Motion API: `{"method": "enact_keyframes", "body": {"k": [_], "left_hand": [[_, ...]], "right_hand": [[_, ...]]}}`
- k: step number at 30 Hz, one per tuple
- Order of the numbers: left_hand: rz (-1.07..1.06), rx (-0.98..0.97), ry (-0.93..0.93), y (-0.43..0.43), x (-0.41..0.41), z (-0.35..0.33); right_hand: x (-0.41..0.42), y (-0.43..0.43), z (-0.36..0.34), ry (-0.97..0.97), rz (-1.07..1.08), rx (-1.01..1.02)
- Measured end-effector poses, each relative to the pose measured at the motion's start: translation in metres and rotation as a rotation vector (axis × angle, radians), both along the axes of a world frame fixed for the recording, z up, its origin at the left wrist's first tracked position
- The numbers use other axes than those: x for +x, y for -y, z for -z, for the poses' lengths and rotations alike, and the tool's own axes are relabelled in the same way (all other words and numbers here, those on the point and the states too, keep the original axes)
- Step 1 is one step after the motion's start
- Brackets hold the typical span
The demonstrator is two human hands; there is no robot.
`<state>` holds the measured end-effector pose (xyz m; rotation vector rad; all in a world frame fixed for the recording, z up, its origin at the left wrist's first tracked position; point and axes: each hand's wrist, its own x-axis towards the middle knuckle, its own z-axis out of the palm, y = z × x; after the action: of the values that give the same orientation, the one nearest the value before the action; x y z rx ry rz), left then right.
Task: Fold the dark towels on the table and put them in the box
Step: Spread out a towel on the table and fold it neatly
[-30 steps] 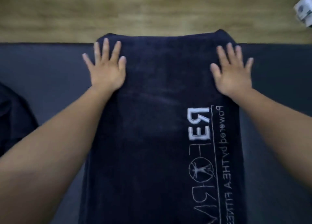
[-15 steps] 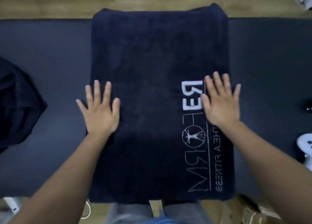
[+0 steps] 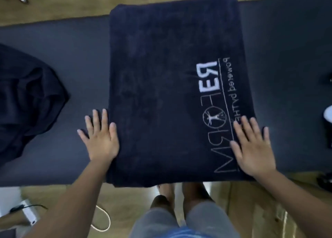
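Navy towel [image 3: 158, 87], folded flat, lies across the dark table [image 3: 80, 62] — its near side edges pressed by the left hand [image 3: 101, 139] and right hand [image 3: 253, 148], fingers straight and spread. White lettering [image 3: 213, 97] runs up its right side; the far end overhangs the table's edge.

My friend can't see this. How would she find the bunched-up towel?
Find the long grey table over the wooden floor. A flat towel with white lettering lies in its middle; look left, to the table's left end. The rumpled towel there is a heap showing no lettering.
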<state>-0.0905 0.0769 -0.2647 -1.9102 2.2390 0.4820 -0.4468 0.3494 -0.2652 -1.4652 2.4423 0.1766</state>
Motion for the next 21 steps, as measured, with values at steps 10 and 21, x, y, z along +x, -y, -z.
{"method": "enact_keyframes", "body": {"k": [10, 21], "left_hand": [[0.691, -0.058, -0.034, -0.119, -0.021, -0.018], [-0.307, 0.031, -0.394, -0.141, 0.048, -0.038]], "right_hand": [[0.117, 0.019, -0.009, 0.042, -0.14, 0.044], [0.084, -0.091, -0.02, 0.348, 0.737, -0.435]]}}
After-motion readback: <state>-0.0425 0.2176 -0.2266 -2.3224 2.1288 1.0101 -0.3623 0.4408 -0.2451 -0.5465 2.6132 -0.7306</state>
